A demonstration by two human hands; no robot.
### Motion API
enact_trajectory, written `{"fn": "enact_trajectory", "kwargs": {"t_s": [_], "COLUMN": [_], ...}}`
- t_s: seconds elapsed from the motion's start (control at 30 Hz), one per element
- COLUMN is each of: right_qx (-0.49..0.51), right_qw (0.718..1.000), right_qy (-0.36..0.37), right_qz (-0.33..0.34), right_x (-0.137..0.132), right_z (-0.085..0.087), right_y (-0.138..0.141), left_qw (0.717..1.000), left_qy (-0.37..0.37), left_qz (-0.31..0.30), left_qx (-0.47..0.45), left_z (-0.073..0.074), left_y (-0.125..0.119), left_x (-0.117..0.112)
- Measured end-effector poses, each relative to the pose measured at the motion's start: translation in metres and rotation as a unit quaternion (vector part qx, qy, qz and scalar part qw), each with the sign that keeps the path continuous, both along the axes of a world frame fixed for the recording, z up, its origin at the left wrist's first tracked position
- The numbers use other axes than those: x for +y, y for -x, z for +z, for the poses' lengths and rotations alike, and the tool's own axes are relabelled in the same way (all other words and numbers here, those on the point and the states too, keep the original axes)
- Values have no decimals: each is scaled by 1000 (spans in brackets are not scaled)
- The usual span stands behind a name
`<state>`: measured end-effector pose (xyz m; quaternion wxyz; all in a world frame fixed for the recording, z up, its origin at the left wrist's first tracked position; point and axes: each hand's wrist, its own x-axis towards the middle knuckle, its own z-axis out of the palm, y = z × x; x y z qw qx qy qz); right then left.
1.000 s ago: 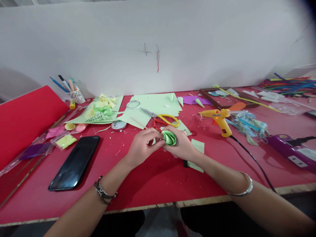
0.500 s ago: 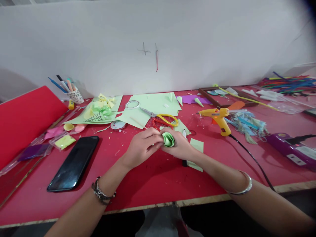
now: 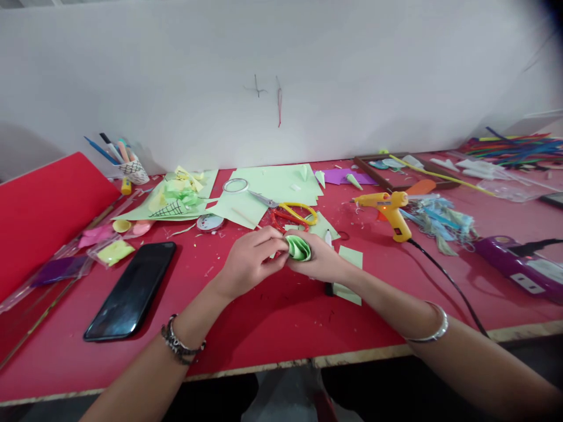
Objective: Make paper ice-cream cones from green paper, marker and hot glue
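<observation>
Both my hands meet over the middle of the red table (image 3: 272, 322). My right hand (image 3: 323, 262) is curled around a rolled light-green paper piece (image 3: 299, 248), holding it from the right side. My left hand (image 3: 248, 264) pinches the left edge of the same green roll with thumb and fingertips. Just behind my hands lie red scissors (image 3: 281, 220) and yellow-handled scissors (image 3: 299, 212) on light-green paper sheets (image 3: 272, 187). A marker (image 3: 328, 240) and green paper scraps (image 3: 349, 258) lie beside my right wrist.
A black phone (image 3: 129, 290) lies at the left. A yellow glue gun (image 3: 389, 211) with its black cord (image 3: 444, 275) stands at the right, near a purple power strip (image 3: 519, 266). A pen cup (image 3: 132, 167), tape roll (image 3: 236, 186), red sheet (image 3: 44, 214) and pipe cleaners (image 3: 514, 146) sit around.
My hands and the green roll stayed almost in place; the fingers shifted slightly around the roll, turning it a little. The view moved slightly.
</observation>
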<state>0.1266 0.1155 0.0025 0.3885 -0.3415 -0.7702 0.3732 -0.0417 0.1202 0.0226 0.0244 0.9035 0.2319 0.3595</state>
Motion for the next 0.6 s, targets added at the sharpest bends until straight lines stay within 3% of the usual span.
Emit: {"fn": "enact_trajectory", "kwargs": {"t_s": [0.17, 0.3, 0.43, 0.6], "right_qx": [9, 40, 86, 166], "right_qw": [999, 989, 952, 913], "right_qy": [33, 123, 262, 355], "right_qz": [13, 68, 132, 114], "right_x": [-1, -3, -3, -3], "right_z": [4, 6, 3, 0], "right_y": [0, -3, -6, -7], "left_qw": [1000, 1000, 999, 997], "left_qy": [-13, 6, 36, 65], "left_qz": [0, -9, -39, -39], "left_qx": [3, 5, -5, -12], "left_z": [0, -1, 1, 4], "left_y": [1, 4, 5, 4], "left_x": [1, 2, 1, 0]}}
